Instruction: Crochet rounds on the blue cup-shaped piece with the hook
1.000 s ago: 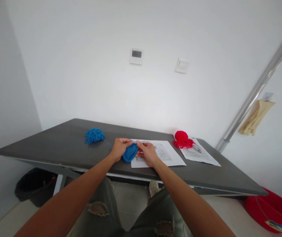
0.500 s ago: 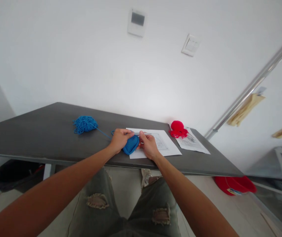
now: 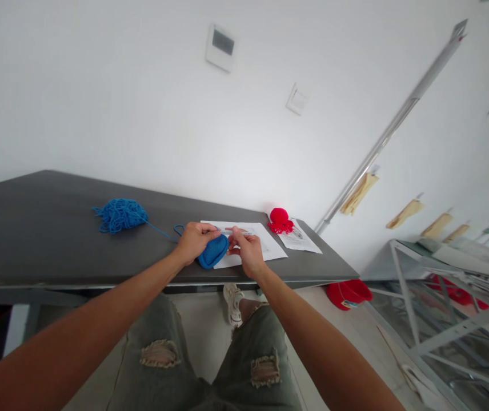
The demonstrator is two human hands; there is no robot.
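A blue crocheted piece (image 3: 212,252) sits between my two hands near the front edge of the dark table (image 3: 34,228). My left hand (image 3: 193,241) is closed on its left side. My right hand (image 3: 244,250) pinches a thin crochet hook (image 3: 236,232) at the piece's right side. A blue strand runs left from the piece to a loose heap of blue yarn (image 3: 118,214). Under my hands lies a printed sheet (image 3: 265,246).
A red crocheted octopus (image 3: 280,220) rests on a second sheet (image 3: 302,241) at the table's right end. A red tub (image 3: 349,293) stands on the floor beyond. A metal frame rack (image 3: 441,297) fills the right. A slanted metal pole (image 3: 390,128) leans against the wall.
The view has swung to the right and tilted, which brings the metal rack into sight. Both hands stay on the blue piece in the same hold.
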